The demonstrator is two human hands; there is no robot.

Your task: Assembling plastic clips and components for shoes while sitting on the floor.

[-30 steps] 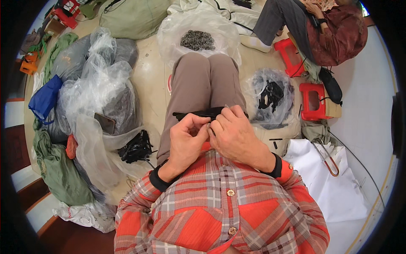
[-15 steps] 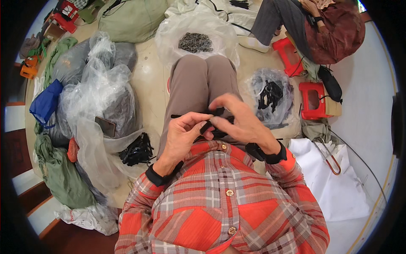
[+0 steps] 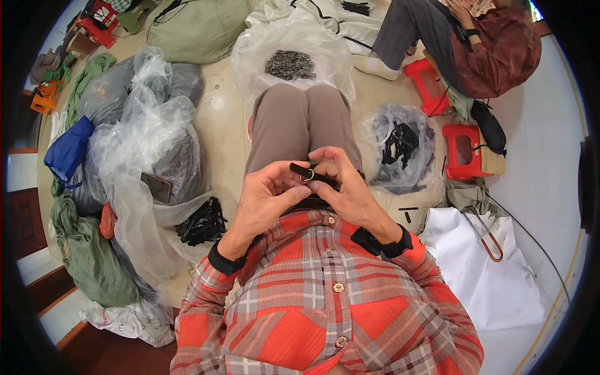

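Above my lap I hold a short black strap [image 3: 300, 169] with a small silver metal ring or buckle on it. My left hand [image 3: 265, 197] pinches one side of the strap between thumb and fingers. My right hand [image 3: 350, 199] grips the other side, its thumb close to the ring. More black material lies on my lap beneath the hands, mostly hidden. On the left, a pile of black straps [image 3: 203, 224] spills from clear plastic. To the right of my knees, a clear plastic bag [image 3: 422, 134] holds more black strips [image 3: 400, 144].
Beyond my knees an open plastic bag [image 3: 250, 56] holds grey metal pieces [image 3: 289, 64]. A phone [image 3: 155, 187] rests on the bags at left. Red stools [image 3: 459, 150], white cloth [image 3: 481, 269] and a seated person [image 3: 494, 50] are at right.
Both hands have come together around the strap, and its metal ring now shows. My right hand has lowered and its fingers have closed on the strap.
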